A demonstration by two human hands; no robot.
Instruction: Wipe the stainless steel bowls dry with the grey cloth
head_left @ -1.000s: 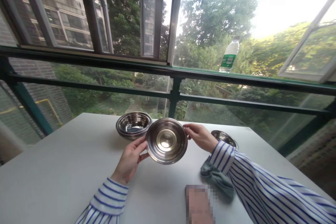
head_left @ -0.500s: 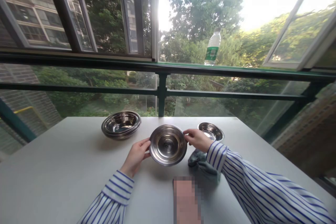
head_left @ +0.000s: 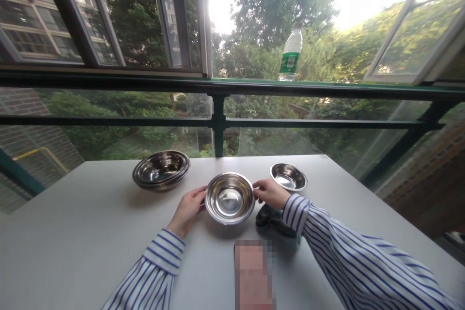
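Note:
Between my hands is a shiny steel bowl [head_left: 230,199], its hollow facing me. My left hand [head_left: 188,209] grips its left rim, with the fingers partly hidden behind the bowl. On the opposite rim, my right hand [head_left: 271,193] pinches the edge between thumb and fingers. Just beyond my right hand a single steel bowl [head_left: 289,177] sits on the table. A crumpled dark grey-green cloth [head_left: 273,223] lies under my right wrist, partly covered by the sleeve. To the left, several steel bowls [head_left: 162,170] are nested in a stack.
The white table [head_left: 90,232] reaches to a green railing [head_left: 218,131] with glass panels. A pixelated pinkish flat object [head_left: 252,271] lies at the near edge. A water bottle [head_left: 290,55] with a green label stands on the ledge behind the railing.
The held bowl has tilted, so its inside looks brighter and its base lies flatter. Both hands keep their hold on the rim. The whole view has shifted slightly.

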